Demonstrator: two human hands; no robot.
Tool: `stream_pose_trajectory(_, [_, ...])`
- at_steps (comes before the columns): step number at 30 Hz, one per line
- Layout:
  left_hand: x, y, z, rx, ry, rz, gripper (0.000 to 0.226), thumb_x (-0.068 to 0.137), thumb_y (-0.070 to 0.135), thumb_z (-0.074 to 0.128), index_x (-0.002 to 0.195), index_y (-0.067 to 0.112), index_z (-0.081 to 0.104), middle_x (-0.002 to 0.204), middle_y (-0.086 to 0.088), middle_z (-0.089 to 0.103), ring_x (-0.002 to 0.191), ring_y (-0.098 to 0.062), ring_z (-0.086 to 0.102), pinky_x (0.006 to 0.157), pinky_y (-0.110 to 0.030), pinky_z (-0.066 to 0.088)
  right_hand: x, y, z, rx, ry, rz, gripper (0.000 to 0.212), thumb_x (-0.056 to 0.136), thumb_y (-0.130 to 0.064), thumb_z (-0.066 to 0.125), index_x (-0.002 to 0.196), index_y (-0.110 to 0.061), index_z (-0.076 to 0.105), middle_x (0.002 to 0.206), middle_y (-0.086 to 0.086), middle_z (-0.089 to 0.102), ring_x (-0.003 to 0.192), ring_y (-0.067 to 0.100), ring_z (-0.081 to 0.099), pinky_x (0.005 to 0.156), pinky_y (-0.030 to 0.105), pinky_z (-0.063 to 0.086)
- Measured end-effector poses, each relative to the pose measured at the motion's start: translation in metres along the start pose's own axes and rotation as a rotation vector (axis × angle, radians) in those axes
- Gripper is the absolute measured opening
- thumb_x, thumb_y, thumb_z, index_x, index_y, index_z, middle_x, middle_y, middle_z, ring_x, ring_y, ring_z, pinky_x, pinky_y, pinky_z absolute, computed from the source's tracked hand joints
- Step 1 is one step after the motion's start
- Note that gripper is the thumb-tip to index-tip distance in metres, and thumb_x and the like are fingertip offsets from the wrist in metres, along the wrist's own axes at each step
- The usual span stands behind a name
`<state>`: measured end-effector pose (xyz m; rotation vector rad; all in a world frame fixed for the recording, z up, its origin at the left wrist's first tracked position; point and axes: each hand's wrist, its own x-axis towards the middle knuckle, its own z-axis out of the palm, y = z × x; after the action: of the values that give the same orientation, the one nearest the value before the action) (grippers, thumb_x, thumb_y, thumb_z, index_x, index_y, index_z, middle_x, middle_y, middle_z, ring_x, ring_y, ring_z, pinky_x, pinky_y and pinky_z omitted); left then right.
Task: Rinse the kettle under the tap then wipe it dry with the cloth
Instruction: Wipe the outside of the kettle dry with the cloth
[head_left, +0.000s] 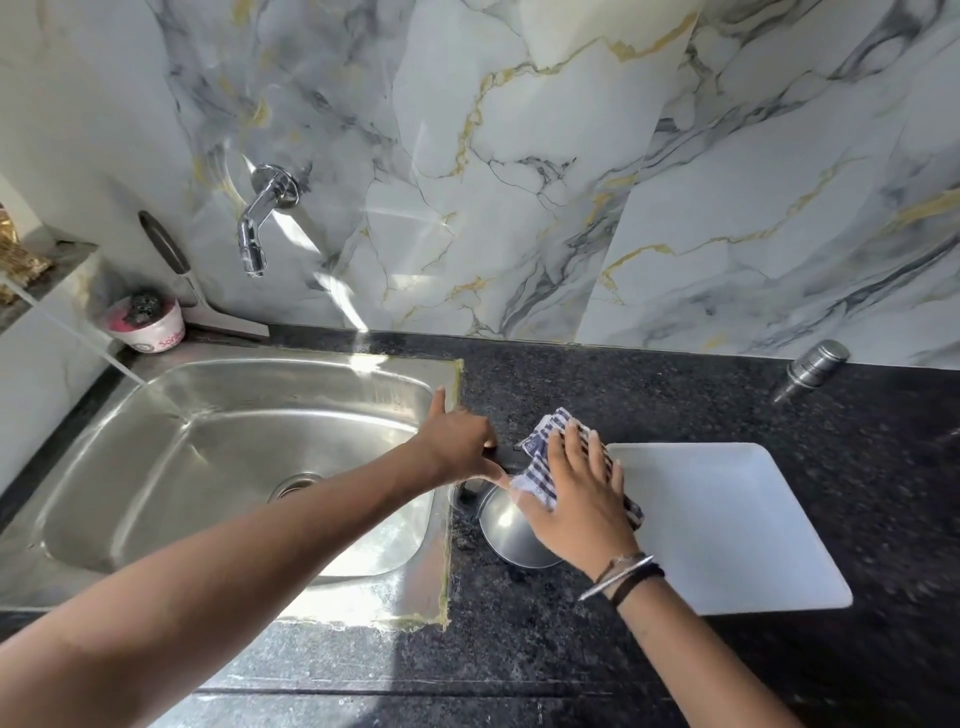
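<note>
A steel kettle (511, 535) stands on the dark counter just right of the sink, mostly hidden under my hands. My left hand (457, 441) grips its black handle from above. My right hand (582, 493) lies flat on a blue-and-white checked cloth (540, 467), pressing it against the top of the kettle. The chrome tap (260, 228) juts from the marble wall over the sink, with no water running from it.
The steel sink (208, 467) fills the left. A white rectangular tray (727, 525) lies right of the kettle. A small tub with a scrubber (148, 322) and a squeegee (197, 291) sit behind the sink. A steel container (813, 366) lies far right.
</note>
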<state>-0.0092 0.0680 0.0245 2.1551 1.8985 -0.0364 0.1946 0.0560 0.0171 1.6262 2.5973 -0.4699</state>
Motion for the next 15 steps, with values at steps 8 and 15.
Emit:
stream_pose_trajectory(8, [0.0, -0.001, 0.0, -0.004, -0.005, 0.008, 0.054, 0.073, 0.071, 0.062, 0.09, 0.021, 0.073, 0.091, 0.002, 0.071, 0.106, -0.021, 0.06, 0.113, -0.066, -0.005, -0.006, 0.012, 0.007, -0.034, 0.199, -0.188, 0.066, 0.089, -0.009, 0.061, 0.15, -0.026, 0.044, 0.165, -0.009, 0.028, 0.156, 0.023, 0.018, 0.126, 0.052, 0.011])
stream_pose_trajectory(15, [-0.003, 0.001, -0.003, -0.014, -0.011, 0.007, 0.047, 0.078, 0.065, 0.063, 0.099, 0.024, 0.073, 0.098, 0.004, 0.073, 0.108, -0.019, 0.062, 0.114, -0.064, -0.005, -0.029, 0.031, 0.021, -0.258, 0.365, -0.546, 0.063, 0.071, 0.009, 0.06, 0.127, -0.019, 0.069, 0.147, -0.002, 0.058, 0.141, 0.029, 0.048, 0.116, 0.056, 0.025])
